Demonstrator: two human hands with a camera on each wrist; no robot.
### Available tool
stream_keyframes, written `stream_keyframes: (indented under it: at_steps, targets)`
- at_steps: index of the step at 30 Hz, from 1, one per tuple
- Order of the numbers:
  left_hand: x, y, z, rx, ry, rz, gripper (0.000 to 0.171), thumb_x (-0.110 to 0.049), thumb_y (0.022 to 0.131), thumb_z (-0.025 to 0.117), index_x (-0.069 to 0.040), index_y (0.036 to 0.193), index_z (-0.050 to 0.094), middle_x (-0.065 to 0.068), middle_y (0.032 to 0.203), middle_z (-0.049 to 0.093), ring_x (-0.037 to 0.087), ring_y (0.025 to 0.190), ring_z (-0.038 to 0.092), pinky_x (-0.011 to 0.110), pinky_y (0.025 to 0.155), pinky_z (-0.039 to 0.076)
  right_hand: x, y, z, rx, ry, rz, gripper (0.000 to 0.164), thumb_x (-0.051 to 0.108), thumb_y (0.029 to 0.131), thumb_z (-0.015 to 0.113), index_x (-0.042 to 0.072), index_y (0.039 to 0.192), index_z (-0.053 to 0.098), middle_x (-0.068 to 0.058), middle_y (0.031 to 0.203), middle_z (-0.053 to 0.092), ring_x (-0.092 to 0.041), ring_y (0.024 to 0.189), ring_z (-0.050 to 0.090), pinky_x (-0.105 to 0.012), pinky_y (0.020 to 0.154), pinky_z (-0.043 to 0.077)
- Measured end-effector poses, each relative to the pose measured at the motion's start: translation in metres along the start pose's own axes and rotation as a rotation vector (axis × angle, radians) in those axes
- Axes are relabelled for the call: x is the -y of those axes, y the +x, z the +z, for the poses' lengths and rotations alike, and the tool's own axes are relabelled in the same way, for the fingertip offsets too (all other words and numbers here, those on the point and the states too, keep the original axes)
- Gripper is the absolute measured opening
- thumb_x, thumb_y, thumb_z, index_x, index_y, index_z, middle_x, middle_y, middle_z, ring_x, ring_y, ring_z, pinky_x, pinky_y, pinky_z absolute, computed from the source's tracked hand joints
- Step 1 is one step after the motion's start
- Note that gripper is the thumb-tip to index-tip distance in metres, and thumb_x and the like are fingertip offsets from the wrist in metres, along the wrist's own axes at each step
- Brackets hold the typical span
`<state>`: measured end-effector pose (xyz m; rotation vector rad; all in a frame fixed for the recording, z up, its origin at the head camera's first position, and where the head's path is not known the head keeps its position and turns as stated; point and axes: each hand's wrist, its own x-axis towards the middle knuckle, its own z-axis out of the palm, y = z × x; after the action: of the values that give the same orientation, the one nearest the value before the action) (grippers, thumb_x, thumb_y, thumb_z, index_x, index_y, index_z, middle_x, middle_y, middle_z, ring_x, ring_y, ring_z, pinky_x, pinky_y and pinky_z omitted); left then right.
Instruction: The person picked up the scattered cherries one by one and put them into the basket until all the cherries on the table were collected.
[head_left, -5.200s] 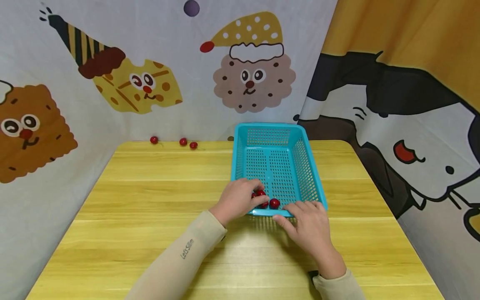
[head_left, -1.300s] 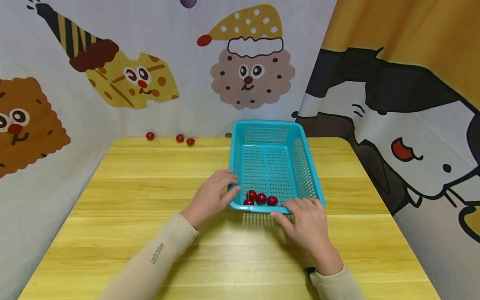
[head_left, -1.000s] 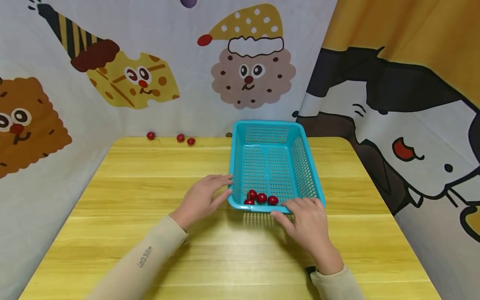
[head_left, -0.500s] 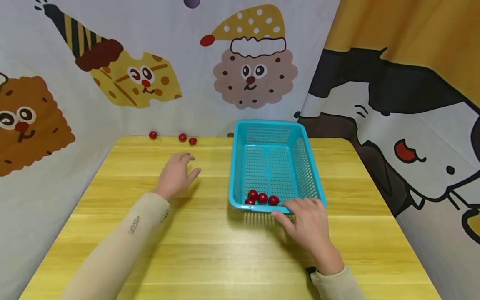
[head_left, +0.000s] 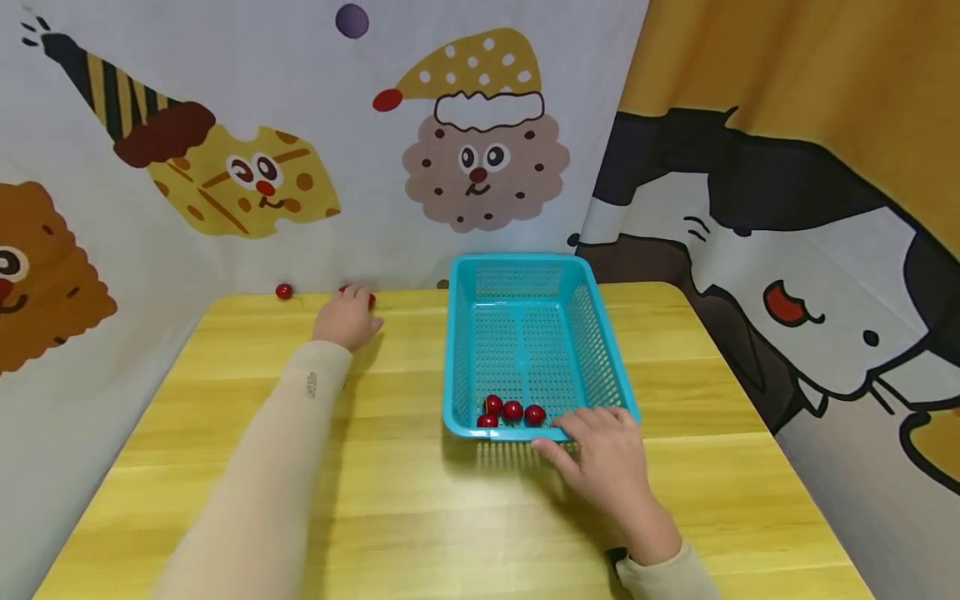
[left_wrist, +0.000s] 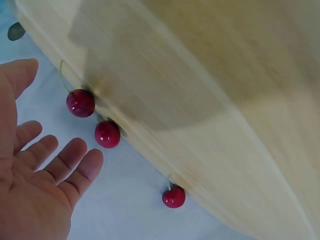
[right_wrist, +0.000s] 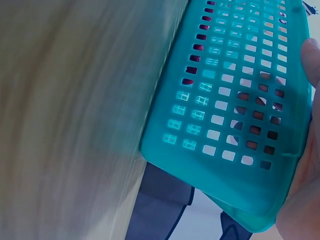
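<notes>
My left hand reaches to the table's far edge, its palm and spread fingers showing in the left wrist view, with nothing held. Just beyond its fingertips sit two red cherries, an upper cherry with a green stem and a lower cherry; the hand partly hides both in the head view. Farther left lies a third cherry. My right hand grips the near rim of a blue plastic basket, fingers over the edge and thumb outside. Several cherries rest inside, along its near wall.
The wooden table runs under everything and ends at a patterned cloth backdrop. On the right hangs a yellow curtain. The basket's perforated wall fills much of the right wrist view.
My left hand has left the cherries inside the basket and travelled left and away to the pair at the far edge. The right hand has stayed on the rim. The head view has shifted slightly.
</notes>
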<state>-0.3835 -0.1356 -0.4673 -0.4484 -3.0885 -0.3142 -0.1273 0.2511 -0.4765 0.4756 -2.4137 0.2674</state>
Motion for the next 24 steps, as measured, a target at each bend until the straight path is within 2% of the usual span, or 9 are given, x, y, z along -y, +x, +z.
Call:
stream_keyframes:
  at_steps: [6,9,12,15,21,24]
  targets:
    - [-0.004,0.019,0.008,0.049,-0.039,-0.048,0.058,-0.028,0.107,0.062,0.004,0.153,0.047,0.029,0.153,0.052,0.052,0.139,0.051,0.067,0.113,0.048,-0.001,-0.002,-0.002,0.006,0.002,0.009,0.069,0.076,0.103,0.043,0.019,0.088,0.078,0.003,0.080,0.075,-0.021,0.072,0.067,-0.046,0.079,0.051]
    - [-0.002,0.023,0.011,0.074,-0.036,-0.052,0.053,-0.026,0.108,0.061,0.006,0.149,0.050,0.030,0.148,0.055,0.053,0.134,0.055,0.067,0.109,0.051,0.000,-0.003,-0.002,0.009,-0.001,0.004,0.064,0.074,0.103,0.047,0.020,0.089,0.077,0.005,0.082,0.076,-0.021,0.076,0.069,-0.046,0.080,0.051]
    - [-0.001,0.021,0.017,0.092,-0.044,-0.059,0.051,-0.023,0.108,0.062,0.008,0.147,0.052,0.031,0.147,0.057,0.052,0.133,0.057,0.065,0.111,0.052,0.001,-0.005,-0.002,0.008,-0.006,-0.005,0.062,0.074,0.103,0.047,0.021,0.090,0.077,0.006,0.084,0.077,-0.020,0.079,0.071,-0.044,0.081,0.051]
    - [-0.002,0.020,0.017,0.085,-0.054,-0.057,0.051,-0.019,0.108,0.062,0.010,0.149,0.050,0.033,0.150,0.054,0.052,0.136,0.056,0.064,0.115,0.050,0.001,-0.004,-0.002,-0.005,-0.009,-0.008,0.063,0.074,0.104,0.045,0.022,0.090,0.077,0.007,0.084,0.077,-0.019,0.080,0.072,-0.043,0.081,0.050]
    - [-0.002,0.020,0.015,0.000,-0.074,-0.010,0.048,-0.017,0.106,0.065,0.009,0.144,0.055,0.033,0.144,0.058,0.050,0.131,0.060,0.063,0.111,0.052,-0.001,-0.004,0.000,-0.017,-0.009,-0.002,0.064,0.075,0.103,0.044,0.021,0.090,0.077,0.007,0.083,0.076,-0.020,0.079,0.071,-0.044,0.081,0.050]
    - [0.002,0.020,0.016,0.011,-0.077,-0.009,0.050,-0.018,0.105,0.065,0.009,0.147,0.053,0.033,0.145,0.057,0.050,0.131,0.059,0.064,0.111,0.052,-0.001,-0.005,0.001,-0.013,-0.005,-0.001,0.066,0.076,0.103,0.044,0.020,0.090,0.077,0.006,0.083,0.076,-0.020,0.079,0.071,-0.044,0.082,0.050]
